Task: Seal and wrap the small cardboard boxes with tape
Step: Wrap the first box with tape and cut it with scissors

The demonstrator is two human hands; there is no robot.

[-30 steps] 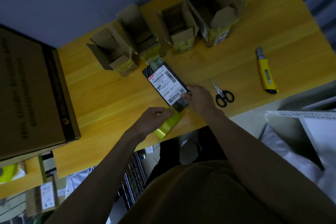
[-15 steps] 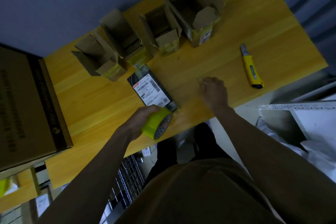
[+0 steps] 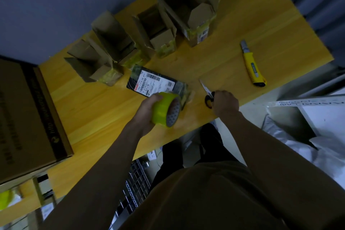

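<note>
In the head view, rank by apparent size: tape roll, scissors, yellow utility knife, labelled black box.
1. labelled black box
2. tape roll, though it is raised nearer the camera, so it may look bigger than it is
3. yellow utility knife
4. scissors, partly hidden under the right hand

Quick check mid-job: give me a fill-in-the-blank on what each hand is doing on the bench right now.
1. The left hand holds a roll of ____ tape.
2. The right hand rests on the black-handled ____.
3. The yellow utility knife lies on the ____ tabletop.
4. ____ open brown cardboard boxes stand in a row.

Missing: yellow-green; scissors; wooden; Four
</note>
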